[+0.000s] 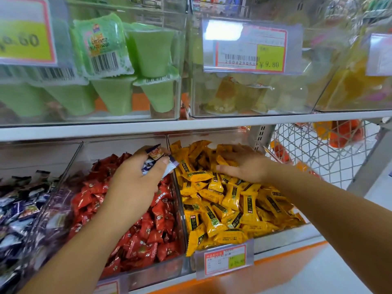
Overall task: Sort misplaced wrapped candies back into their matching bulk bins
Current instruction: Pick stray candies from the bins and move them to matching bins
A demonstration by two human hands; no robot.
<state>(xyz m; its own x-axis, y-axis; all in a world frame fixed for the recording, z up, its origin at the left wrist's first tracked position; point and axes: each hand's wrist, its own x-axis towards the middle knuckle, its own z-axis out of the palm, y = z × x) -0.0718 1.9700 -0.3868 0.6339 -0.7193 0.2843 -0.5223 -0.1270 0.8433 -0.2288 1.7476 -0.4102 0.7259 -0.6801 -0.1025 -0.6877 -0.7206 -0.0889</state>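
My left hand [135, 179] hovers over the bin of red wrapped candies [148, 225] and grips several blue-and-white wrapped candies [158, 161]. To its right, my right hand [241, 164] lies palm down with spread fingers on the pile of yellow wrapped candies [224, 206] in the right-hand bin. At the far left stands a bin of blue-and-white wrapped candies [19, 209]. Clear dividers separate the three bins.
The upper shelf holds clear bins of green jelly cups [118, 66] and pale yellow jelly cups [237, 96], with price tags [250, 47] in front. A wire basket rack [314, 149] stands to the right. An orange-edged shelf front [275, 262] runs below.
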